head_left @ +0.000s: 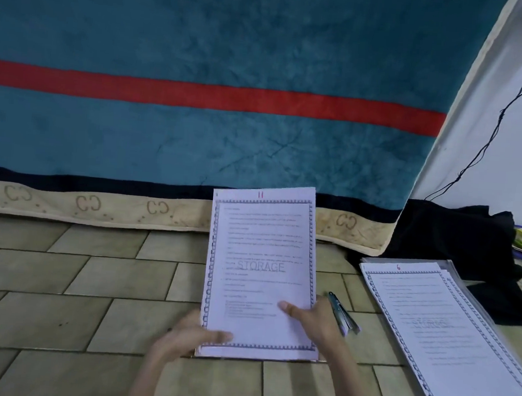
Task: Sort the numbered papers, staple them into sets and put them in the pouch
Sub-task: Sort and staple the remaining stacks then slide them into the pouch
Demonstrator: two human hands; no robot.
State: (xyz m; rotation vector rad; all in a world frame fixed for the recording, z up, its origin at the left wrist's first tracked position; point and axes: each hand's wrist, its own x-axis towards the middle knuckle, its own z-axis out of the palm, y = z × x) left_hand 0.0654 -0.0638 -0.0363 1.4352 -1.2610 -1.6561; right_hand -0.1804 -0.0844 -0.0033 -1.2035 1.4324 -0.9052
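Now, hands: left hand (186, 337) and right hand (312, 320) both grasp sheet 11 (260, 272), frame centre.
Stapler (342, 313): just right, on the tiles.
Sheet 6 stack (448, 343): lower right.

The stapler (343, 314) lies on the floor (56, 322) between the held papers (261, 273) and the right-hand stack (448, 340).

The sheet (260, 269) held up in the middle carries a red handwritten "11" at its top edge, and across its middle the large outlined word "STORAGE"; the body lines of print around that word are too small and blurred to read. To the right of that sheet, the top page of the stack (442, 340) lying on the floor bears a red "6" at its top; its watermark word is too smeared to make out. Behind the sheet, the beige border (96, 205) of the blanket repeats a mirrored "CC" monogram.
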